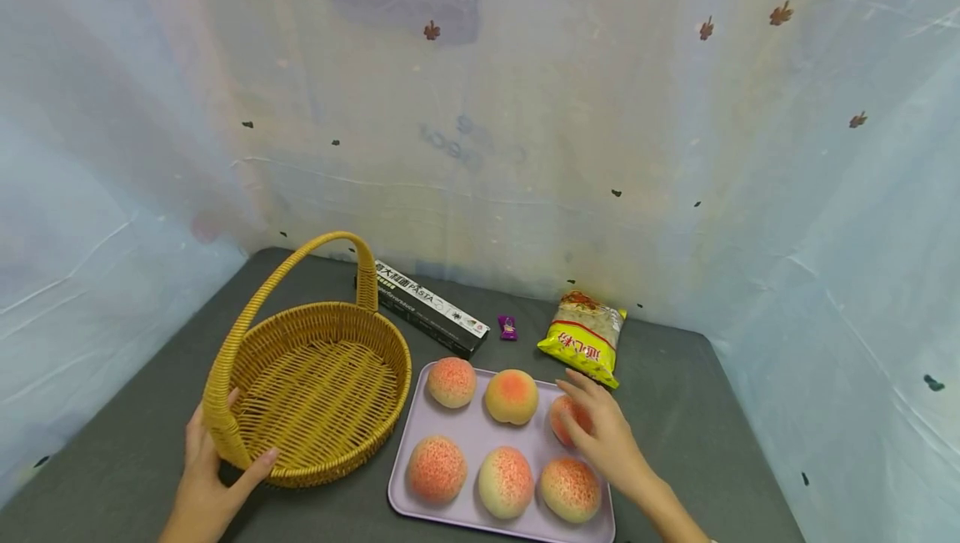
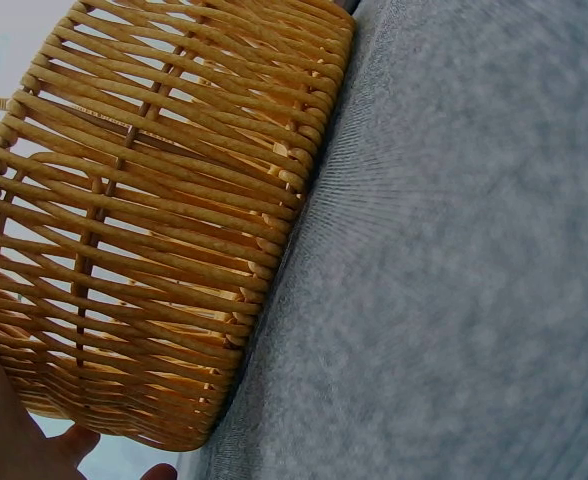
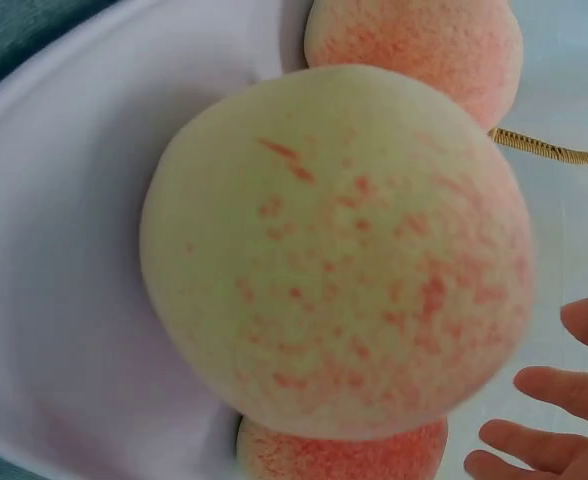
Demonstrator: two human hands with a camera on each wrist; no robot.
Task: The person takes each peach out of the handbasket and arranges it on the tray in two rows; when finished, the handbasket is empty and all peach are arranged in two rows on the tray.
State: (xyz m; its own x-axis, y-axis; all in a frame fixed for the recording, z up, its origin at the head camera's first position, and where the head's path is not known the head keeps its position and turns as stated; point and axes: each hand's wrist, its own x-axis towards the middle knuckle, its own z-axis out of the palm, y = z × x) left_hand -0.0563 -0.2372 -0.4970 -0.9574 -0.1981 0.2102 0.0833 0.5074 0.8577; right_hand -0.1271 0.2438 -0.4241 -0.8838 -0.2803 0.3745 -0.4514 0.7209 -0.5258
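Head view high over basket [image 1: 315, 384] and tray [image 1: 480, 443]; wrist views close on basket, peaches [image 3: 339, 250].

Wicker basket and peach

The yellow wicker basket [image 1: 322, 384] stood upright left of the tray; the pink-speckled peach [image 1: 567, 418] lay at its back-right corner.

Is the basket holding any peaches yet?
No. In the head view the basket shows only bare woven floor, and all six peaches sit on the purple tray.

Woven wicker basket [image 1: 322, 384], matt speckled peaches [image 1: 512, 397]
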